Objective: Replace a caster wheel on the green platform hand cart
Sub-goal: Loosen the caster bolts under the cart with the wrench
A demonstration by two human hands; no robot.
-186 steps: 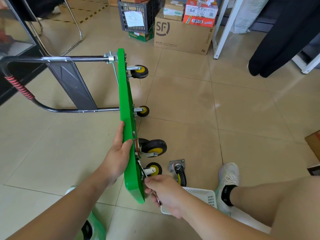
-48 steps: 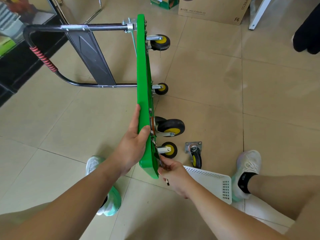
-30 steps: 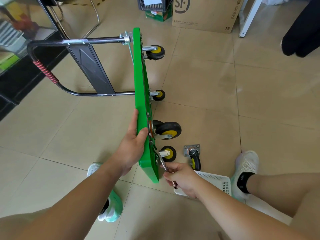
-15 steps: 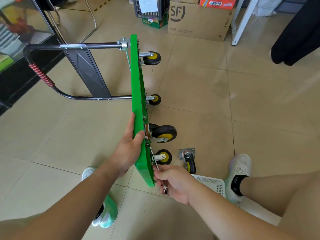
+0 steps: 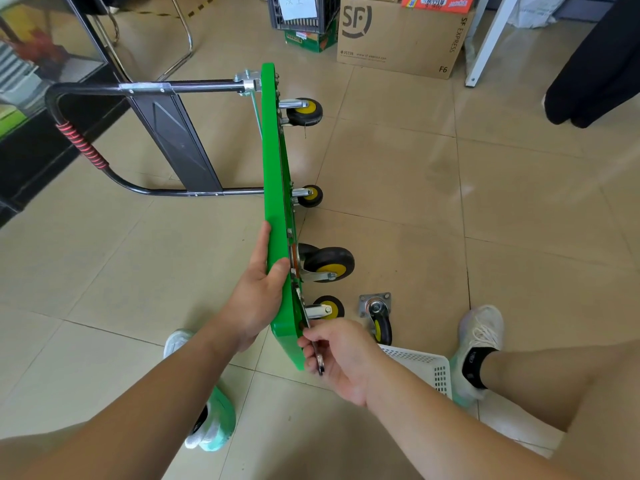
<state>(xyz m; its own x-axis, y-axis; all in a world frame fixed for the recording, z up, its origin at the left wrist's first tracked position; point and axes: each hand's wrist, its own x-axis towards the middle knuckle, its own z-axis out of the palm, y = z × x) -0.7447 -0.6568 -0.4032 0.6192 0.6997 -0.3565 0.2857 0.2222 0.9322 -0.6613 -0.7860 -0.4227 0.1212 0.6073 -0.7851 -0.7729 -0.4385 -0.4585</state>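
Floor: pale beige tiles (image 5: 398, 188); a cardboard box (image 5: 401, 36) marked SF and a black crate (image 5: 303, 12) stand at the far side
Cart: the green platform cart (image 5: 275, 174) stands on edge on the tiles, deck upright, underside facing right; its black handle (image 5: 83, 147), wrapped in red, juts left
Mounted wheels: four yellow-hubbed casters on the underside; the large near caster (image 5: 329, 265) sits above the smaller lowest caster (image 5: 327, 306)
Loose caster: a spare caster (image 5: 379, 317) lies on the floor just right of the cart's near end; touching or just beside the white basket (image 5: 422, 368), cannot tell
Left hand: the left hand (image 5: 256, 299) grips the deck's edge; thumb over the rim, fingers on the far face
Right hand: the right hand (image 5: 343, 358) is curled round a metal wrench (image 5: 317, 355); its upper end lies against the underside by the lowest caster's mount; whether it sits on a bolt cannot be told
Feet: a white shoe (image 5: 479, 337) right of the basket
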